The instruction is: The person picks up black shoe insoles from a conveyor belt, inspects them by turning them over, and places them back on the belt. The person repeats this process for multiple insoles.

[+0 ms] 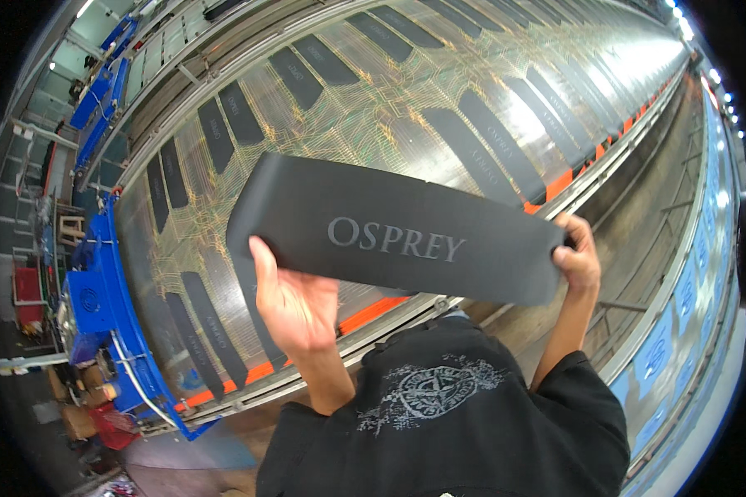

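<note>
A dark grey, flexible panel (373,186) with printed lettering is stretched out in front of my chest, its printed face towards me. My left hand (298,304) holds it near its lower left edge, thumb on the printed face and fingers hidden behind. At the opposite end, my right hand (577,255) pinches the edge between thumb and curled fingers. The panel bends back at its left end. Beneath it runs a long printing table (398,133), where several similar dark pieces (221,335) lie flat in angled pairs. One piece is partly covered by my left hand and the held panel.
A blue metal frame (121,310) crosses the table's left end. Orange strips (373,315) and a metal rail (258,397) follow the near edge. To the right, across an aisle, another long table (628,404) carries light blue printed pieces. Boxes (78,422) and a wooden stool (71,228) stand at left.
</note>
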`<state>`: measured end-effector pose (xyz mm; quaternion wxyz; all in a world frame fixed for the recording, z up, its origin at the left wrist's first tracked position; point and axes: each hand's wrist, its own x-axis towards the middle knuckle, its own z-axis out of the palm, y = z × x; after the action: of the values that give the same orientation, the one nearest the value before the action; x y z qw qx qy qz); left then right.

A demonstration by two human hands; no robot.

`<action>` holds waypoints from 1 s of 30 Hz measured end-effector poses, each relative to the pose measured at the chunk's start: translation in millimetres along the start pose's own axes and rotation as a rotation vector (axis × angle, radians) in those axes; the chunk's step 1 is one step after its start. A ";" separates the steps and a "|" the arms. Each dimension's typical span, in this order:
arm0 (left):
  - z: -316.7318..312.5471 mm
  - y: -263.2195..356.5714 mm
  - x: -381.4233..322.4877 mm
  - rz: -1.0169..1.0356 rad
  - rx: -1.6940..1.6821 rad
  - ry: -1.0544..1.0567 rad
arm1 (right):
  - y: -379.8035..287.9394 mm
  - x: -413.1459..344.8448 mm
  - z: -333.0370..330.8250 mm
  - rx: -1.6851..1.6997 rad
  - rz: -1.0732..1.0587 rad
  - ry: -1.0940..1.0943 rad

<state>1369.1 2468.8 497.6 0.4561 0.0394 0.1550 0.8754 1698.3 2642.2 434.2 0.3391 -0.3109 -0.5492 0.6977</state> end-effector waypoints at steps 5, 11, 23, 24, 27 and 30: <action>14.8 9.9 -31.6 0.019 -0.133 -0.130 | -9.5 5.8 14.8 0.111 -0.030 0.142; 9.2 23.8 -37.9 0.044 -0.056 -0.120 | -13.0 8.6 21.3 0.152 -0.130 0.163; 4.1 24.3 -39.3 0.069 -0.062 -0.124 | -21.8 4.3 23.1 0.123 -0.147 0.139; 3.6 24.8 -39.6 0.067 -0.040 -0.127 | -20.8 2.4 23.2 0.113 -0.150 0.168; 2.9 24.1 -38.5 0.075 -0.032 -0.104 | -23.1 -4.4 23.6 0.121 -0.153 0.171; 1.8 23.0 -36.5 0.040 -0.016 -0.102 | -23.5 -14.8 15.8 0.112 -0.143 0.155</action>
<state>1372.6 2427.3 509.1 0.4461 0.0834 0.1240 0.8824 1697.2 2625.2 461.3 0.4463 -0.3045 -0.5021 0.6753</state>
